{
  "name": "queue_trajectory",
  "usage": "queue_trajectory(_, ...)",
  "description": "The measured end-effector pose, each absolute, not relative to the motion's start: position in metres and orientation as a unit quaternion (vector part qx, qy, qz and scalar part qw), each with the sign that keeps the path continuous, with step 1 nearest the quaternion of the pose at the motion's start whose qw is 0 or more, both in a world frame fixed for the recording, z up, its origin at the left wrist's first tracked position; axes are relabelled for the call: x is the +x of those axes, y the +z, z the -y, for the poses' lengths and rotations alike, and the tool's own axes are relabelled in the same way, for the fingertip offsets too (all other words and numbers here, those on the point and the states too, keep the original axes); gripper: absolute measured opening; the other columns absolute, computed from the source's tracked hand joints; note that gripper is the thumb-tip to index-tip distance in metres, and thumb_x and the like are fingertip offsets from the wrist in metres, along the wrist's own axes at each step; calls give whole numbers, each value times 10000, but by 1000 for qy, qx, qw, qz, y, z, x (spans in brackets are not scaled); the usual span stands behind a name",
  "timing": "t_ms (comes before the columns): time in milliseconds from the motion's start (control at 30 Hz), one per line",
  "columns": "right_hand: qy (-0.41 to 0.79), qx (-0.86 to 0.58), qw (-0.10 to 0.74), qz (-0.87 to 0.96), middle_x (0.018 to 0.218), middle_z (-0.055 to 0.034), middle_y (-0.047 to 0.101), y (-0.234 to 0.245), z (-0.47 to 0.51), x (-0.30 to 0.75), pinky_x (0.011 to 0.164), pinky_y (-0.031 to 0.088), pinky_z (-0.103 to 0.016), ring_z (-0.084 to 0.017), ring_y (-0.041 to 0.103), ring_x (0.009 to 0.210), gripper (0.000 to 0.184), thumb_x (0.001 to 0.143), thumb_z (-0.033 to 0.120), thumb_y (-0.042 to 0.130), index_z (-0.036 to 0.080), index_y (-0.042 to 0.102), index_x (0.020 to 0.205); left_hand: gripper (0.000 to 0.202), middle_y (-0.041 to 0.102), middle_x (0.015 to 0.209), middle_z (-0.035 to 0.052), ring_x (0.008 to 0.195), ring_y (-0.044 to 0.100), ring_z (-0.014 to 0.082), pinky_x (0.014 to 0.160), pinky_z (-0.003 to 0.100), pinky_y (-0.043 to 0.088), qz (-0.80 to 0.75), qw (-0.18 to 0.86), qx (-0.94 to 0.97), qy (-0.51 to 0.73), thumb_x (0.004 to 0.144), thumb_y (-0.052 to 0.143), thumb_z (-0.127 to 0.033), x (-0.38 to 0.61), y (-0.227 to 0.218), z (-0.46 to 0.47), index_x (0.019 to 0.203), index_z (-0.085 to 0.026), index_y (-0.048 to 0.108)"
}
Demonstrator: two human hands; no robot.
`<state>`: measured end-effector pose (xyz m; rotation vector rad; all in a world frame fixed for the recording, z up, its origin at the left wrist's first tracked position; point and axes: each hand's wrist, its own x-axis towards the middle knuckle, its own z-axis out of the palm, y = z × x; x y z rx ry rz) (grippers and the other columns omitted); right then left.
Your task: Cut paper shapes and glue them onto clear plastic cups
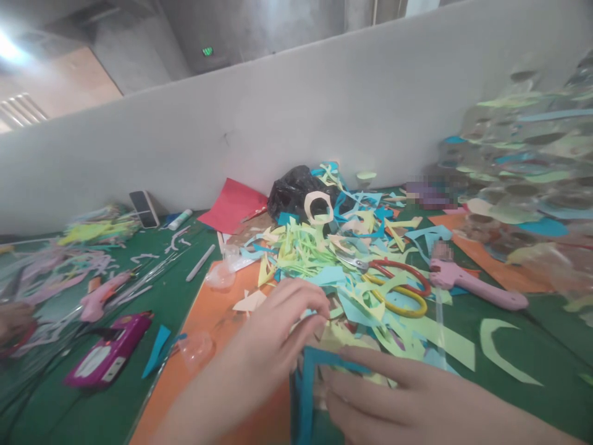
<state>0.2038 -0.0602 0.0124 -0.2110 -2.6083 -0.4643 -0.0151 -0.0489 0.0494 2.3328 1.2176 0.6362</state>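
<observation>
My left hand [294,315] is over the near edge of the scrap pile, fingers curled and thumb close to them. What lies between its fingertips is too small or hidden to make out. Just below it stands a blue-edged frame [306,395], see-through in the middle. My right hand [384,386] grips this frame along its top edge, with fingers over it. Green, yellow and blue paper scraps [301,247] heap up beyond both hands. Scissors [393,284] with red and yellow handles rest on the pile's right side. Orange paper [199,346] lies under my left forearm.
A pink glue gun [482,284] lies at right, another glue gun [104,296] at left beside a magenta device [109,349]. A black plastic bag [296,191] and red paper [234,207] are against the grey partition [259,123]. Clear plastic cups [523,185] crowd the right. Another person's hand [16,324] shows far left.
</observation>
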Motion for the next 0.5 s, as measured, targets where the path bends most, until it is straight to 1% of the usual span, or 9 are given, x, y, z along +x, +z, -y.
queue_trajectory(67,-156,-87,247,952,1086,89,731,12,62,206,1067,432,-279,-99,555,1148,483,992,15,295,254,712,1032,156,629,1034,1,991,590,134,872,247,466,-469,198,830,229,1014,413,-255,-25,47,39,964,-248,562)
queue_trajectory(133,-148,-103,250,951,1063,87,738,10,63,209,1045,441,-275,-90,564,1136,492,996,12,285,253,712,1041,203,632,979,12,935,593,154,841,273,466,-509,159,811,240,1012,387,-298,-37,46,24,939,-233,565)
queue_trajectory(233,-151,-137,260,944,1024,99,742,6,65,214,969,470,-311,-108,595,1079,477,1013,56,306,280,717,919,252,634,925,22,867,593,180,782,293,460,-587,79,764,257,983,392,-385,-61,47,-6,913,-217,568)
queue_trajectory(300,-159,-155,273,936,979,93,748,4,65,219,928,465,-341,-132,619,1015,465,1026,103,324,289,710,847,279,640,921,35,867,598,196,793,308,457,-618,40,740,264,956,390,-408,-79,48,-26,900,-205,572)
queue_trajectory(367,-161,-174,289,928,954,80,754,4,65,223,929,440,-356,-144,630,978,463,1042,140,316,285,714,855,290,646,905,51,867,605,215,836,335,455,-649,13,720,246,920,414,-421,-96,49,-45,864,-192,583)
queue_trajectory(433,-149,-189,308,920,958,71,760,3,65,227,949,411,-358,-142,635,968,472,1058,165,294,272,714,870,350,641,864,62,878,608,236,878,362,457,-660,-1,714,232,904,413,-464,-110,49,-60,781,-191,596)
queue_trajectory(467,-138,-199,315,918,964,68,761,2,65,228,960,397,-361,-143,637,970,474,1063,175,286,263,710,870,344,646,908,72,936,608,248,914,372,454,-653,-1,721,234,895,415,-453,-114,48,-66,815,-190,622)
queue_trajectory(500,-128,-207,321,915,964,64,761,1,65,229,972,385,-365,-148,638,972,470,1066,184,285,255,706,868,320,644,1012,86,1039,590,261,961,383,442,-639,-6,731,239,876,432,-421,-118,48,-72,917,-190,650)
